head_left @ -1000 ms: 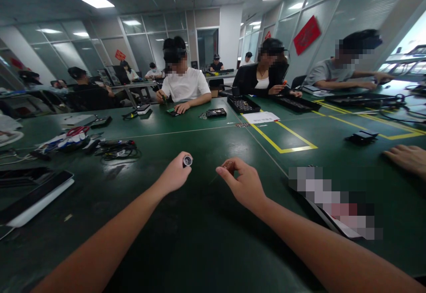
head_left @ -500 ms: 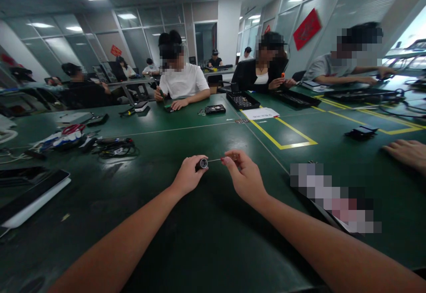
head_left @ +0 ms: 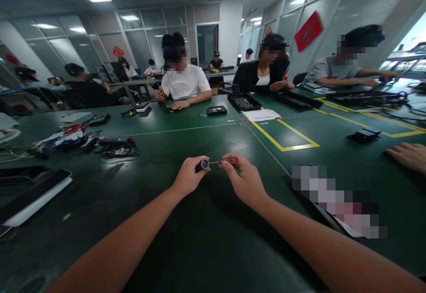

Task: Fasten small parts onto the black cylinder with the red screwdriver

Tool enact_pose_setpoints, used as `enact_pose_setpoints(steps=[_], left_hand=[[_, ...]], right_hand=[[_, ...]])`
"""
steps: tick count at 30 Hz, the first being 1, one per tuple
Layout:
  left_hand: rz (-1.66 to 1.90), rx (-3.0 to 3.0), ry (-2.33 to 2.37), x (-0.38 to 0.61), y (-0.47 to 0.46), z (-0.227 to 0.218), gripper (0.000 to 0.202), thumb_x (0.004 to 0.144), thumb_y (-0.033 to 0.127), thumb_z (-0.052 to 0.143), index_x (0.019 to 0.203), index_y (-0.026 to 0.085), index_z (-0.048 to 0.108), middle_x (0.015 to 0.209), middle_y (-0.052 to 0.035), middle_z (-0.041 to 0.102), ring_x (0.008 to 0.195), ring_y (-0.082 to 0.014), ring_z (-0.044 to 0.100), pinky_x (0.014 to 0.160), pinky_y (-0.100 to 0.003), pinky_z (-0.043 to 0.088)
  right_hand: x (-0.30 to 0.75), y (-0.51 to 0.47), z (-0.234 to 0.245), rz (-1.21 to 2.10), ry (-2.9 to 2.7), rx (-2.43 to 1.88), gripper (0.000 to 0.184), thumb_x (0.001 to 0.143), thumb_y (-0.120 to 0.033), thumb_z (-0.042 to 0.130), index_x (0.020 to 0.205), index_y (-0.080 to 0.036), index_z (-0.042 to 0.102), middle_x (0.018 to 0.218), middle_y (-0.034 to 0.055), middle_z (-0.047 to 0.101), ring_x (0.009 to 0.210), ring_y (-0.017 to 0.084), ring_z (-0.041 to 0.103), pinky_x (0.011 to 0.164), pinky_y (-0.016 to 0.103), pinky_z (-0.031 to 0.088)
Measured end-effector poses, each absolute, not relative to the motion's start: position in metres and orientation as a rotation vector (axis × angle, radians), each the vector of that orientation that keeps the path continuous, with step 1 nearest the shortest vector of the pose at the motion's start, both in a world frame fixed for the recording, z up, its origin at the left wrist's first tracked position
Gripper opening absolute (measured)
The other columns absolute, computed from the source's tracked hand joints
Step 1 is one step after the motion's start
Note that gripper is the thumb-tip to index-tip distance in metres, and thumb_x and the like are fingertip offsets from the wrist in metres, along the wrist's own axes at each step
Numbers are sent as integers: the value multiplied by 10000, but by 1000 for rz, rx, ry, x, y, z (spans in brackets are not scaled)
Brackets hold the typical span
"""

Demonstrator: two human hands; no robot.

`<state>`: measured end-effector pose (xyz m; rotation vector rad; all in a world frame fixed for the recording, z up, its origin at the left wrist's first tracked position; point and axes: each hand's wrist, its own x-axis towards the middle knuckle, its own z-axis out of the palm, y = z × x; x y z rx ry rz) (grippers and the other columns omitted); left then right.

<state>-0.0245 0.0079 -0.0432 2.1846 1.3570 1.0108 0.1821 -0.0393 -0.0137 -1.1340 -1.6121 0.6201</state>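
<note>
My left hand (head_left: 187, 178) is closed around a short black cylinder (head_left: 204, 164), whose round, silvery-rimmed end faces me. It looks like a small flashlight, though most of the body is hidden by the fingers. To its right, my right hand (head_left: 248, 180) grips a screwdriver (head_left: 229, 161) with a clear reddish handle. The thin metal shaft points left and meets the cylinder's side; its tip cannot be made out. Both hands are held above the green table (head_left: 213, 231).
Left of my hands lie black cables (head_left: 118, 148), gloves (head_left: 70, 137) and a black-and-white device (head_left: 41, 195). Several people sit across the table by black trays (head_left: 244, 102). At right are a blurred-out item (head_left: 336, 199), a small black part (head_left: 364, 134) and another person's hand (head_left: 408, 155).
My right hand with the screwdriver has come slightly closer to the cylinder, so less of the shaft shows. My left hand keeps its grip. The whole view has shifted a little.
</note>
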Motion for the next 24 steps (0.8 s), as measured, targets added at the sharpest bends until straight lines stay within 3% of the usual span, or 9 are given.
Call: enact_pose_setpoints(steps=[9, 14, 16, 21, 24], left_hand=[[986, 2213, 1362, -23, 6, -40, 300, 865, 202, 744, 1158, 249, 698, 1134, -43, 726, 1069, -260, 633, 1002, -443, 458], [949, 2260, 1351, -23, 5, -39, 311, 863, 236, 752, 1168, 262, 698, 1081, -36, 731, 1017, -255, 637, 999, -445, 453], [937, 2272, 1344, -23, 4, -38, 313, 864, 248, 754, 1172, 262, 698, 1058, -34, 730, 998, -255, 636, 999, -451, 450], [965, 2241, 1360, -23, 4, -38, 311, 872, 227, 741, 1178, 260, 695, 1102, -37, 727, 1038, -258, 630, 1004, -439, 449], [979, 2221, 1378, -23, 5, -38, 315, 870, 214, 743, 1178, 254, 693, 1117, -39, 727, 1042, -258, 630, 976, -429, 458]], right_hand=[[182, -43, -12, 660, -1673, -1152, 177, 980, -331, 527, 1097, -239, 622, 773, -12, 704, 738, 181, 692, 714, 316, 505], [182, -44, -10, 616, -1648, -1167, 339, 1020, -482, 467, 970, -234, 691, 688, -12, 654, 644, 176, 643, 611, 291, 464], [183, -44, -10, 581, -1653, -1179, 385, 1028, -496, 446, 948, -236, 718, 702, -2, 667, 643, 181, 638, 598, 294, 456], [182, -43, -11, 562, -1629, -1211, 263, 1006, -394, 490, 1119, -235, 667, 821, 12, 702, 657, 183, 623, 599, 301, 459], [183, -42, -12, 595, -1624, -1217, 237, 1002, -362, 477, 1106, -231, 645, 843, 12, 687, 710, 188, 632, 637, 307, 465]])
